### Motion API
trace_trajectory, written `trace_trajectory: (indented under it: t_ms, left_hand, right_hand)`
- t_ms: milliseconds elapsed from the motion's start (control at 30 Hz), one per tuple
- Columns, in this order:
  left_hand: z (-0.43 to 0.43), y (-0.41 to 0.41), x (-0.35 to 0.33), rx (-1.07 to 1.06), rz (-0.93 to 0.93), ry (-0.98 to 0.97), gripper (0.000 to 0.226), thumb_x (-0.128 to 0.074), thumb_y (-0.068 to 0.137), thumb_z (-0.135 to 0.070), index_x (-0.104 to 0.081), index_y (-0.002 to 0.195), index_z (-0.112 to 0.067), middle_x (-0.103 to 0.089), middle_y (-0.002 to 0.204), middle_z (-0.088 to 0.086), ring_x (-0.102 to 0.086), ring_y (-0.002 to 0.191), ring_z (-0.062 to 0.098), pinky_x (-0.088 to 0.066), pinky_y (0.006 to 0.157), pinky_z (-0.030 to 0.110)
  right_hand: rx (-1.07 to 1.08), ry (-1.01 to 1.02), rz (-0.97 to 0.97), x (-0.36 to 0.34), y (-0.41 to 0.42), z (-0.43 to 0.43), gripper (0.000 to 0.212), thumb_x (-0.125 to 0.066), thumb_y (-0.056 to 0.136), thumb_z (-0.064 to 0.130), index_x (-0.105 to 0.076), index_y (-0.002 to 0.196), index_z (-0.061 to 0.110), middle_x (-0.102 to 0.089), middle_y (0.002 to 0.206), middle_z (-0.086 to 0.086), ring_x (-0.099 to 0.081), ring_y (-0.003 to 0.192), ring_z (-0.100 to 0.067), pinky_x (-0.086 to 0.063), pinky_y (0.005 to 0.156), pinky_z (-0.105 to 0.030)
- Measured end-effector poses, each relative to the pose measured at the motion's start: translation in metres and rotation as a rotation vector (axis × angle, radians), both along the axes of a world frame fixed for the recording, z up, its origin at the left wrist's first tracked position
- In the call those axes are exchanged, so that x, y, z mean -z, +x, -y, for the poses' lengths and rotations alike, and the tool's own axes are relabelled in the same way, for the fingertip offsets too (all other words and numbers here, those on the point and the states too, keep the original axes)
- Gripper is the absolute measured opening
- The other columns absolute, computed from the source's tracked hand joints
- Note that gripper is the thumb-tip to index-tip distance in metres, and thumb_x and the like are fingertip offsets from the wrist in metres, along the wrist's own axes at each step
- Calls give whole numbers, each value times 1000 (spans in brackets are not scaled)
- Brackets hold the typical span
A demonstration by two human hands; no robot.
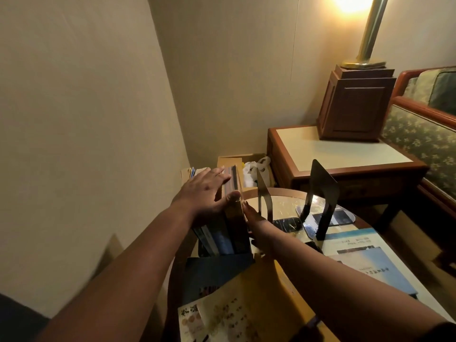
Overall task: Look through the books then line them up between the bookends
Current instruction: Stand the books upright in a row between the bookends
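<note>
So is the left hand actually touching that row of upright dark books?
Touching. The head view shows the left hand lying across the tops of the upright dark books, its thumb resting on the outermost one's top edge.

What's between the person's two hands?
A row of upright books, the left hand on top, the right hand against its right side, seen in the head view.

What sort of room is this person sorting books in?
Probably a home living room: a lit brass lamp stands on a wooden side table, a floral wood-framed sofa sits beside it, and books crowd a glass-topped table.
</note>
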State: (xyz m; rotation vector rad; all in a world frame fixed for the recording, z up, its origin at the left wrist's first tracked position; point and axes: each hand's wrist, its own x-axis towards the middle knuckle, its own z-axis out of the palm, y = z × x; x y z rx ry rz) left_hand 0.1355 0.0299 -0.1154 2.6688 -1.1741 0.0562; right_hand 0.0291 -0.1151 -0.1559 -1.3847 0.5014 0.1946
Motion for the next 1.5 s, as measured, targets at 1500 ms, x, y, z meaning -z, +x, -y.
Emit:
trace_trajectory:
  t_ms: [1500]
  left_hand:
    - [25, -35, 1, -42, 38, 52, 104, -9, 68, -95, -14, 154, -36, -15, 165, -6, -30, 144, 32, -27, 115, 53]
  right_hand:
    - [-159, -573, 4, 11, -165, 73, 65, -75, 85, 11, -50, 141, 34, -44, 137, -5, -55, 112, -25, -61, 83, -37]
